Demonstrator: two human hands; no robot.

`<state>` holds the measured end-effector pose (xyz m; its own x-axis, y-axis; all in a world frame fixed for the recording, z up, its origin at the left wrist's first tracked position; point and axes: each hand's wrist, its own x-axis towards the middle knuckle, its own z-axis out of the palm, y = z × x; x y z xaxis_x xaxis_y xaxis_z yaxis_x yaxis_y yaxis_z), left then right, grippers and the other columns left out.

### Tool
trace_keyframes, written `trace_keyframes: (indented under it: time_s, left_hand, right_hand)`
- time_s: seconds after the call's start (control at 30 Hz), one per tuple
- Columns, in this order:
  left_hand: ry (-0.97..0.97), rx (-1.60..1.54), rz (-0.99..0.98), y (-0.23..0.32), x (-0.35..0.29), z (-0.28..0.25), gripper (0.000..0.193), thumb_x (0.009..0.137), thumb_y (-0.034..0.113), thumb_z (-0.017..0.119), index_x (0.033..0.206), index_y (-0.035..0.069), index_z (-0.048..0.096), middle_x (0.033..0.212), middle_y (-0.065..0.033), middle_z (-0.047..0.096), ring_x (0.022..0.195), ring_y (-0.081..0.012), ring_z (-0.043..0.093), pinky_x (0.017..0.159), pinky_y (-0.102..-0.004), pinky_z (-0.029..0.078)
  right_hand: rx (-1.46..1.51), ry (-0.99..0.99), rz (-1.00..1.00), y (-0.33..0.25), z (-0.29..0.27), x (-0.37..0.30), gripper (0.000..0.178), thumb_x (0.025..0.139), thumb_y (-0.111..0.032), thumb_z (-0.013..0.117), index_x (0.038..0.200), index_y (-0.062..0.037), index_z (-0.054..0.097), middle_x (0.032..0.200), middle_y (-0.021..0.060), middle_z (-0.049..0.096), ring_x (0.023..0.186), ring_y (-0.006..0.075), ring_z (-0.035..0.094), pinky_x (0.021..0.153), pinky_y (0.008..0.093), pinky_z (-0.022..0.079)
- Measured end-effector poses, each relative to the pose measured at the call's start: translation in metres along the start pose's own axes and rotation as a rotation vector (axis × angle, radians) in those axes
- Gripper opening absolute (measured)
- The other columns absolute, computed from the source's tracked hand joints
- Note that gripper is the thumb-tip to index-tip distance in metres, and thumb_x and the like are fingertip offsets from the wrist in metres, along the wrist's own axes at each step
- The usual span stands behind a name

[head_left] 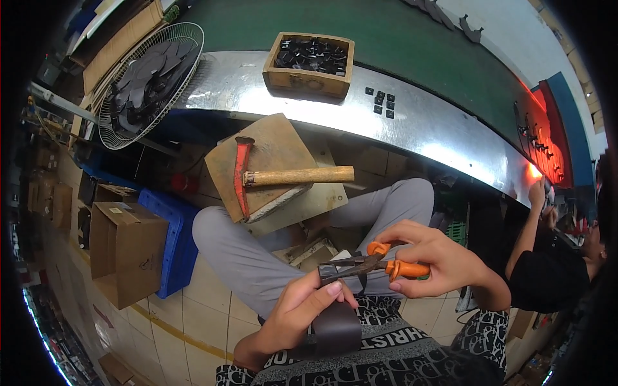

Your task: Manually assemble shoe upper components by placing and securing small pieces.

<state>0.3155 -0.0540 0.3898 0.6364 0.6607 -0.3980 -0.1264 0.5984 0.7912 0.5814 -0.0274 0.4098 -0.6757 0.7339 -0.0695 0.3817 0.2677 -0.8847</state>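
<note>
My right hand (444, 260) is closed round the orange handles of a pair of pliers (400, 269). The pliers point left, and their metal jaws meet the upper end of a dark brown curved strip (339, 329). My left hand (297, 309) grips that strip near the same end, thumb on top, while the rest curves down in front of my shirt. Whether the jaws are clamped on it or only touching, I cannot tell. Beyond my hands a red-headed hammer (296, 175) with a wooden handle lies on a brown block (283, 138) between my knees.
Along the metal ledge (238, 80) stands a wooden box (308, 83) of small black parts, with several black squares (380, 103) beside it. A wire basket (201, 45) of dark flat pieces is at left, above a cardboard box (125, 257) and blue crate (177, 248). Another person (547, 270) sits at right.
</note>
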Motion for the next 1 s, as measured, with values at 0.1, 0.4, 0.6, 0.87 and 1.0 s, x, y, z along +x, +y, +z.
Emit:
trace_keyframes:
  time_s: [0.1, 0.4, 0.6, 0.87, 1.0]
  left_hand:
    - [0.003, 0.040, 0.020, 0.001, 0.000, 0.000, 0.032, 0.101, 0.025, 0.043, 0.100, -0.003, 0.059, 0.093, -0.0080, 0.063, 0.089, -0.0120, 0.057, 0.083, -0.0256, 0.044]
    - [0.022, 0.034, -0.006, 0.002, 0.001, -0.001, 0.031, 0.101, 0.025, 0.044, 0.101, -0.003, 0.059, 0.093, -0.0073, 0.063, 0.090, -0.0112, 0.056, 0.083, -0.0251, 0.043]
    - [-0.006, 0.015, -0.009, -0.001, 0.000, -0.004, 0.033, 0.101, 0.026, 0.043, 0.104, -0.003, 0.057, 0.094, -0.0072, 0.063, 0.090, -0.0118, 0.055, 0.084, -0.0256, 0.043]
    - [-0.113, 0.098, 0.045, 0.002, -0.003, -0.007, 0.034, 0.101, 0.027, 0.042, 0.099, -0.002, 0.059, 0.093, -0.0062, 0.062, 0.087, -0.0138, 0.053, 0.082, -0.0274, 0.043]
    - [-0.138, 0.060, 0.018, 0.002, -0.005, -0.008, 0.035, 0.101, 0.028, 0.042, 0.097, -0.002, 0.060, 0.092, -0.0066, 0.062, 0.086, -0.0143, 0.054, 0.080, -0.0272, 0.042]
  right_hand:
    - [0.005, -0.027, 0.015, 0.000, -0.002, 0.001, 0.033, 0.081, -0.026, 0.072, 0.086, 0.0054, 0.065, 0.117, 0.0213, 0.057, 0.104, 0.0327, 0.056, 0.088, 0.0373, 0.046]
    - [-0.026, -0.006, 0.006, -0.001, -0.003, 0.004, 0.025, 0.074, -0.018, 0.074, 0.081, 0.0033, 0.063, 0.115, 0.0182, 0.059, 0.105, 0.0307, 0.058, 0.090, 0.0382, 0.045]
    - [-0.008, 0.002, 0.009, -0.003, -0.001, 0.007, 0.025, 0.072, -0.018, 0.075, 0.074, 0.0029, 0.061, 0.112, 0.0202, 0.060, 0.099, 0.0319, 0.059, 0.085, 0.0374, 0.048]
    - [0.055, 0.023, -0.054, 0.002, 0.008, 0.006, 0.036, 0.073, -0.025, 0.082, 0.076, 0.0066, 0.066, 0.106, 0.0218, 0.061, 0.093, 0.0313, 0.059, 0.079, 0.0359, 0.048]
    - [0.086, 0.029, -0.081, 0.006, 0.012, 0.005, 0.038, 0.072, -0.026, 0.084, 0.076, 0.0072, 0.066, 0.106, 0.0214, 0.061, 0.093, 0.0306, 0.058, 0.080, 0.0363, 0.047]
